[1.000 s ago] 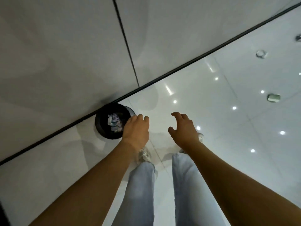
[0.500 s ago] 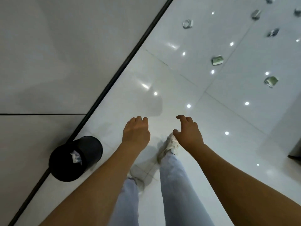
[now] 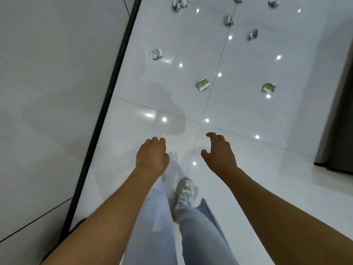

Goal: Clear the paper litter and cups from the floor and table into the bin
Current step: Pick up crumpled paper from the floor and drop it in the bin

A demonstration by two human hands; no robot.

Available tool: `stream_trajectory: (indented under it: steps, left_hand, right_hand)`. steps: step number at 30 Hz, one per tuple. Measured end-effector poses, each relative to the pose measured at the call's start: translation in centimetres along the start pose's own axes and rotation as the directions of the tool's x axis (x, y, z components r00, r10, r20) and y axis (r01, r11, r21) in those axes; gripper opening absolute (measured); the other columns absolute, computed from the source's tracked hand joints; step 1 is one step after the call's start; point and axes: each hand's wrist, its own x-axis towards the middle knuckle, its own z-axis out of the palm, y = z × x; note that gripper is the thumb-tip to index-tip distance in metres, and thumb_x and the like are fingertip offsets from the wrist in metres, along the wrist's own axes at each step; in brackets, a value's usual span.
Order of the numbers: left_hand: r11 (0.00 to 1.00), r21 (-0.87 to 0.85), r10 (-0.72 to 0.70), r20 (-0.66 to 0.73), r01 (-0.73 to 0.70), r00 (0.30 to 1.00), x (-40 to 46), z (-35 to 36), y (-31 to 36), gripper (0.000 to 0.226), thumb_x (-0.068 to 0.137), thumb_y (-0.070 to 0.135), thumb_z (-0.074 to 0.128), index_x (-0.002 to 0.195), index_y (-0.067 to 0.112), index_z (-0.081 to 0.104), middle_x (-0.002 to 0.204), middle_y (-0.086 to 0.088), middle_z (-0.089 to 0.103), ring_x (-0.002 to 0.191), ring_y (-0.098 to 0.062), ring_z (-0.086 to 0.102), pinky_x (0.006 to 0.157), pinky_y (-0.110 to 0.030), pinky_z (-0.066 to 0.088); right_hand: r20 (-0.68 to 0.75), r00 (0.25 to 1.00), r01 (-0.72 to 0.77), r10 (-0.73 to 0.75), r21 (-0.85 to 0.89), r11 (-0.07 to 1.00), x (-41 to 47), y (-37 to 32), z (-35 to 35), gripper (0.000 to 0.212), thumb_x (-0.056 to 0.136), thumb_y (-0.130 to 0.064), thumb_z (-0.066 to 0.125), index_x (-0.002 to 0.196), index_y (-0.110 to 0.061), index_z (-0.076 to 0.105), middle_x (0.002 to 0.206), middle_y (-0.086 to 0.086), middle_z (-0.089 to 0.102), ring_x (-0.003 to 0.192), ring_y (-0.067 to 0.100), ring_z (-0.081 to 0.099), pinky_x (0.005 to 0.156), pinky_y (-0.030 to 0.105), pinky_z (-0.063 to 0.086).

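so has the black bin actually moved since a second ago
Cannot tell for sure. The bin has slid down-left in view, but so has the black baseboard strip it stands against, which suggests the camera turned, not the bin.

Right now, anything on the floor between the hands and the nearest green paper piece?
Nothing visible. Between the right hand, the left hand and the green folded paper lies only bare glossy floor tile with light reflections. Both hands hold nothing. The other crumpled paper pieces lie farther off or to the side, not on that line.

Glossy white tiled floor (image 3: 248, 115) — crumpled paper litter (image 3: 203, 84) scattered across it.
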Motion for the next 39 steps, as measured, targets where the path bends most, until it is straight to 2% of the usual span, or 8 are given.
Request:
stream_trajectory:
  steps: [8, 19, 30, 35, 39]
  left_hand:
    - [0.987, 0.102, 0.121, 0.039, -0.125, 0.992, 12.8, -8.5, 0.8, 0.04, 0.095, 0.026, 0.045, 0.132, 0.013, 0.043, 0.126, -0.007, 0.051, 0.115, -0.024, 0.047, 0.089, -0.032, 0.041]
    - [0.961, 0.2, 0.169, 0.131, -0.193, 0.977, 27.9, -19.4, 1.8, 0.037, 0.094, 0.023, 0.046, 0.129, 0.01, 0.045, 0.123, -0.009, 0.051, 0.115, -0.026, 0.045, 0.085, -0.034, 0.042]
    - [0.975, 0.166, 0.122, 0.173, -0.151, 0.977, 36.8, -20.0, 5.9, 0.035, 0.093, 0.025, 0.048, 0.126, 0.011, 0.047, 0.119, -0.007, 0.052, 0.112, -0.025, 0.047, 0.078, -0.034, 0.043]
    - [0.984, 0.138, 0.093, 0.152, -0.114, 0.984, 41.9, -17.5, 6.5, 0.035, 0.092, 0.025, 0.049, 0.124, 0.011, 0.048, 0.118, -0.007, 0.052, 0.111, -0.025, 0.046, 0.074, -0.033, 0.039]
    - [0.98, 0.115, 0.146, 0.157, -0.165, 0.977, 45.9, -14.7, 6.0, 0.034, 0.09, 0.024, 0.051, 0.122, 0.011, 0.049, 0.115, -0.008, 0.053, 0.107, -0.025, 0.047, 0.074, -0.033, 0.039]
  right_hand:
    - [-0.054, 0.986, -0.147, 0.156, 0.14, 0.979, 10.8, -2.6, -5.5, 0.056, 0.091, -0.02, 0.057, 0.142, -0.017, 0.036, 0.139, 0.011, 0.042, 0.116, 0.031, 0.046, 0.087, 0.039, 0.046]
    - [-0.071, 0.976, -0.183, 0.207, 0.255, 0.949, 25.0, -7.8, -12.4, 0.058, 0.09, -0.021, 0.057, 0.143, -0.017, 0.035, 0.139, 0.011, 0.041, 0.117, 0.032, 0.046, 0.086, 0.038, 0.044]
    - [0.029, 0.974, -0.226, 0.225, 0.206, 0.952, 33.9, -4.4, -15.0, 0.056, 0.089, -0.023, 0.059, 0.14, -0.016, 0.037, 0.139, 0.01, 0.04, 0.118, 0.032, 0.045, 0.089, 0.041, 0.046]
    - [0.035, 0.983, -0.182, 0.179, 0.141, 0.973, 39.7, -2.1, -13.2, 0.057, 0.089, -0.019, 0.057, 0.141, -0.016, 0.036, 0.14, 0.01, 0.04, 0.118, 0.032, 0.044, 0.084, 0.039, 0.045]
    - [0.066, 0.984, -0.172, 0.166, 0.097, 0.98, 44.1, -0.3, -9.9, 0.06, 0.088, -0.02, 0.061, 0.142, -0.017, 0.034, 0.14, 0.01, 0.039, 0.119, 0.032, 0.043, 0.086, 0.039, 0.046]
